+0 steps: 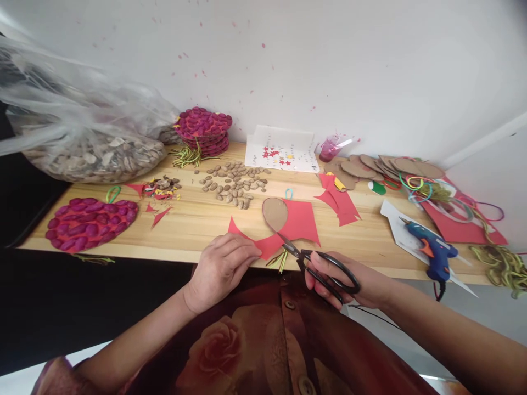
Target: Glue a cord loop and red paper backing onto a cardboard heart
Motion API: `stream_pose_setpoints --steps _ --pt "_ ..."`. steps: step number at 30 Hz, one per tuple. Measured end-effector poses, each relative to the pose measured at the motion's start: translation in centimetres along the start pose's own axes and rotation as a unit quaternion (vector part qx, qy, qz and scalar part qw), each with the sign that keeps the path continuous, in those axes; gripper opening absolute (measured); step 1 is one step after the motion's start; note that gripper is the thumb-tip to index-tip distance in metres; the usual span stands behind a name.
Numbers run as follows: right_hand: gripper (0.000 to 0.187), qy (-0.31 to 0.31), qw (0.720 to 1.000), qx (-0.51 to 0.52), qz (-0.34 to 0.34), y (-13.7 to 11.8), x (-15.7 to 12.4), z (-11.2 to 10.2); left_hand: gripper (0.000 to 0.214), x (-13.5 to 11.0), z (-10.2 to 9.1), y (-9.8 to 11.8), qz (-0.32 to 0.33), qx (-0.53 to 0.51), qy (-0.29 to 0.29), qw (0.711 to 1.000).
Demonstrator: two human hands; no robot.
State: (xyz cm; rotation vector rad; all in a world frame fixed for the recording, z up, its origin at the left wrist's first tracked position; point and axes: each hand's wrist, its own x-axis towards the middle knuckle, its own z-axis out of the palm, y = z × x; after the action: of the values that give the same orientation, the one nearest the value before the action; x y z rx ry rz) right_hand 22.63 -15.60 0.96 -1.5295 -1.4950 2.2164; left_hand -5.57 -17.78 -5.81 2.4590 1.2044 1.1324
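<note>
My left hand point(222, 263) is closed on a strip of red paper point(270, 246) with a curved edge, pinched near the table's front edge. My right hand point(325, 277) grips the black handles of a pair of scissors point(290, 248), fingers through the loops. The scissor blades point up and left, and their tips meet the red strip. Just beyond lies an oval cardboard piece point(275, 214), beside or partly over a red paper sheet point(302, 216). Green yarn ends point(282, 260) stick out below the blades.
A blue glue gun point(436, 255) rests on white paper at right. Cardboard pieces point(370, 164) and red scraps point(340, 200) lie behind. Loose seeds point(234, 184) spread mid-table. A purple seed-covered ornament point(93, 222) and a bulky plastic bag point(90, 148) occupy the left.
</note>
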Motion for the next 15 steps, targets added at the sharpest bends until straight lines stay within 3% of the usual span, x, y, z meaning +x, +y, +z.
stream_pose_setpoints --steps 7,15 --pt "0.069 0.011 1.000 -0.021 0.003 -1.0 0.5 0.3 0.012 0.1 -0.1 0.0 0.018 0.014 0.000 1.000" --pt "0.064 0.037 0.997 -0.064 0.020 -0.1 1.4 0.0 0.013 -0.1 -0.1 -0.2 0.029 0.031 -0.012 0.999"
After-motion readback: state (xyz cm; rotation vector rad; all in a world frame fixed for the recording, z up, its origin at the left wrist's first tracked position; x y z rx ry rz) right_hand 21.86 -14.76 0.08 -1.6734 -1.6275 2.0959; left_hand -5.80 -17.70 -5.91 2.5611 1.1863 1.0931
